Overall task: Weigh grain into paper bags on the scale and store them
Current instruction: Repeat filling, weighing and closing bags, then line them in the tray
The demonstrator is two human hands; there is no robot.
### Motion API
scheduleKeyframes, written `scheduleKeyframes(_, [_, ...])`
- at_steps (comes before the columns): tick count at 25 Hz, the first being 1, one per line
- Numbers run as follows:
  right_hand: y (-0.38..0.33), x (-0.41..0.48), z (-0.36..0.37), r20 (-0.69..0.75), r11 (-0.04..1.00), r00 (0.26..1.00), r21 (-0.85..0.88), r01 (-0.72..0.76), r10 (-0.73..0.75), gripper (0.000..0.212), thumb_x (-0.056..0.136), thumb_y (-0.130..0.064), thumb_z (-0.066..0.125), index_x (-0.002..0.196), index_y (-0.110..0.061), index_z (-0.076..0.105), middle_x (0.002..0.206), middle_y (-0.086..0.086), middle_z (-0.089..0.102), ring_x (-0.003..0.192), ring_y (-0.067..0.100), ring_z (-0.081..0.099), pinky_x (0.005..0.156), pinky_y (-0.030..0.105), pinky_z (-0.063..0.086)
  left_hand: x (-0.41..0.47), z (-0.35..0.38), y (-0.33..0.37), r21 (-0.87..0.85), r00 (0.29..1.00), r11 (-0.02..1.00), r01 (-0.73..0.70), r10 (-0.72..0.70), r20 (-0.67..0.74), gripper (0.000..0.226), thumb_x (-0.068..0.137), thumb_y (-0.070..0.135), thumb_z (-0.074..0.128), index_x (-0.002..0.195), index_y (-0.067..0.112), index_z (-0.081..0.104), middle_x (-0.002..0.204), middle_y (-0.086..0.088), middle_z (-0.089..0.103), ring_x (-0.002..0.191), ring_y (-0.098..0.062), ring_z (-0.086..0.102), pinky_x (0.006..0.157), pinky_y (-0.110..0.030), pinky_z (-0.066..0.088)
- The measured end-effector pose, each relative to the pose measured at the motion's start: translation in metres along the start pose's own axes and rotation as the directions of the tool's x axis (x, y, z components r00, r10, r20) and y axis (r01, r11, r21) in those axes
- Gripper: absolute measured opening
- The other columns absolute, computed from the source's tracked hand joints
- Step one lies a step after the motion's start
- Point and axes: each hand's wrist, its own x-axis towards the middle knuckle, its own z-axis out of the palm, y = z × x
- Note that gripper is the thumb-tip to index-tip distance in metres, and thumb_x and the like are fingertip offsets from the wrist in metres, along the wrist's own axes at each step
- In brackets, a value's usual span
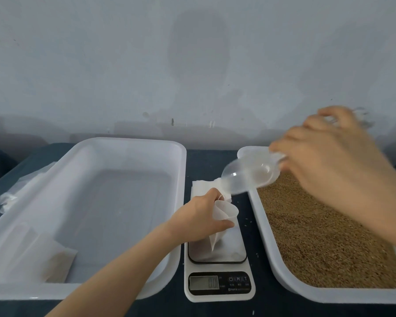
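Observation:
My left hand (201, 216) grips a small white paper bag (223, 216) with its mouth held open, standing on the platform of a white digital scale (217, 282). My right hand (329, 161) holds a clear plastic scoop (249, 177) by its handle, blurred, above the far left corner of the white grain tray (284, 282). The scoop looks empty and tilts toward the bag, a little above and behind it. Brown grain (318, 236) fills that tray.
A large white tray (174, 202) stands left of the scale with one filled paper bag (55, 259) in its near left corner. A stack of flat paper bags (199, 188) lies behind the scale. Plastic wrapping (16, 191) lies at the far left. A wall rises close behind.

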Motion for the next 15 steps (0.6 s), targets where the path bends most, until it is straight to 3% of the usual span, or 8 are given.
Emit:
scheduleKeyframes(3, [0.022,-0.005,0.016,0.110,0.931,0.939,0.138,-0.339,0.325,0.022,0.082,-0.031,0.064,0.095,-0.013,0.062,0.079,0.006,0.067,0.062,0.025,0.059,0.064,0.032,0.036,0.000,-0.001,0.001,-0.003,1.000,1.000,-0.004,0.004,0.004,0.046,0.078,0.053,0.068,0.105,0.033,0.037,0.107,0.008,0.056,0.085,-0.014,0.057,0.071,-0.026,0.050])
scheduleKeyframes(5, [0.025,-0.008,0.047,0.239,0.830,0.846,0.193,-0.523,0.477,0.023,0.090,-0.032,0.055,0.098,-0.012,0.048,0.070,0.001,0.058,0.050,0.017,0.051,0.046,0.021,0.030,0.000,-0.001,0.002,-0.006,1.000,1.000,-0.001,0.001,0.008,0.046,0.078,0.052,0.068,0.105,0.033,0.037,0.107,0.008,0.056,0.085,-0.014,0.057,0.072,-0.026,0.050])
scheduleKeyframes(8, [0.008,-0.025,0.117,0.382,0.727,0.742,0.215,-0.652,0.552,0.020,0.095,-0.023,0.048,0.103,-0.008,0.039,0.067,0.001,0.053,0.048,0.015,0.049,0.040,0.021,0.027,0.000,-0.003,0.003,-0.013,1.000,1.000,0.005,-0.004,0.018,0.046,0.078,0.052,0.068,0.105,0.034,0.036,0.107,0.008,0.055,0.085,-0.013,0.057,0.070,-0.023,0.048])
scheduleKeyframes(12, [-0.010,-0.052,0.180,0.505,0.625,0.633,0.216,-0.750,0.586,0.026,0.095,-0.022,0.051,0.111,-0.006,0.039,0.088,0.009,0.061,0.057,0.020,0.056,0.040,0.024,0.036,-0.001,-0.002,0.003,-0.017,1.000,1.000,0.015,-0.014,0.021,0.046,0.078,0.054,0.067,0.105,0.036,0.035,0.108,0.010,0.054,0.088,-0.014,0.058,0.072,-0.025,0.051])
scheduleKeyframes(15, [-0.004,-0.060,0.191,0.462,0.599,0.631,0.237,-0.765,0.623,0.028,0.093,-0.024,0.055,0.109,-0.007,0.040,0.092,0.010,0.059,0.061,0.022,0.057,0.042,0.025,0.037,-0.001,-0.002,0.003,-0.007,0.999,1.000,0.011,-0.010,0.033,0.046,0.079,0.053,0.068,0.106,0.035,0.036,0.112,0.007,0.057,0.090,-0.015,0.059,0.077,-0.029,0.054])
